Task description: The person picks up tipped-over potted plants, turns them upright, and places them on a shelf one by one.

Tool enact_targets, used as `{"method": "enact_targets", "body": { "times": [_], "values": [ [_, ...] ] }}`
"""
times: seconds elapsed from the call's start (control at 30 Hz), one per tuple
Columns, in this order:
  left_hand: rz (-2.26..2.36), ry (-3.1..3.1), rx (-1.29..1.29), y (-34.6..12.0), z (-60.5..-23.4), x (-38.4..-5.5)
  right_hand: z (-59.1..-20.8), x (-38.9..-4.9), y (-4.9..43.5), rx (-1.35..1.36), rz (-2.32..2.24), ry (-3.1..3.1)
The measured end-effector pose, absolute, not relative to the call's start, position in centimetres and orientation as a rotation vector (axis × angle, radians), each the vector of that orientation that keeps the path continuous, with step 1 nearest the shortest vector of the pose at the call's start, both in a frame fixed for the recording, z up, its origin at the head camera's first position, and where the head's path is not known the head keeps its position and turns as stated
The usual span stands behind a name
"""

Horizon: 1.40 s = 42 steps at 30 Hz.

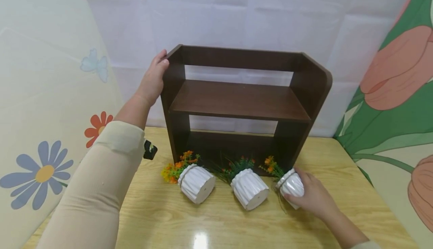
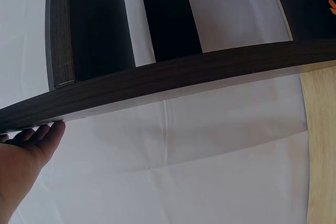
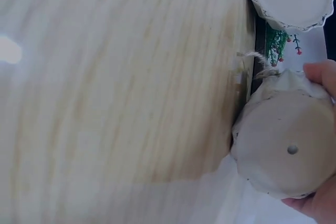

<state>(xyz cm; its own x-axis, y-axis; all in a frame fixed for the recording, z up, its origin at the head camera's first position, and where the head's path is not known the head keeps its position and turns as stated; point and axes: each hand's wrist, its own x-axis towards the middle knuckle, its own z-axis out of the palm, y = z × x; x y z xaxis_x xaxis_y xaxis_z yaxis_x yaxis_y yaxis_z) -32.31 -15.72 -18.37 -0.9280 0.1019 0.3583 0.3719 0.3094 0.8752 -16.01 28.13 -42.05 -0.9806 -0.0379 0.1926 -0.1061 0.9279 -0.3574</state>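
While the right hand [image 1: 314,196] grips the right-hand white pot [image 1: 292,185], lower right, the left hand [image 1: 153,78] rests, fingers nearly straight, against the brown shelf [image 1: 236,99], centre. Left pot [image 1: 195,182] and middle pot [image 1: 248,187] lie tipped before its bottom opening, lower centre; pale cloth [image 1: 220,15] hangs behind, wooden table [image 1: 162,219] beneath.

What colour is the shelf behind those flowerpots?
The shelf is dark brown, best seen in the head view.
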Motion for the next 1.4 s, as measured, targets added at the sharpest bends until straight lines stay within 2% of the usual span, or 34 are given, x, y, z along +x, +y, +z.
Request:
{"method": "enact_targets", "body": {
  "times": [0.87,1.4],
  "values": [
    [-1.679,-2.326,-0.424,-15.4,-18.3,-32.3,-43.9,-15.9,28.2,0.204,0.73,-2.682],
    [-1.653,-2.357,-0.413,-15.3,-18.3,-32.4,-43.5,-14.9,29.5,0.081,0.935,-2.783]
  ]
}}
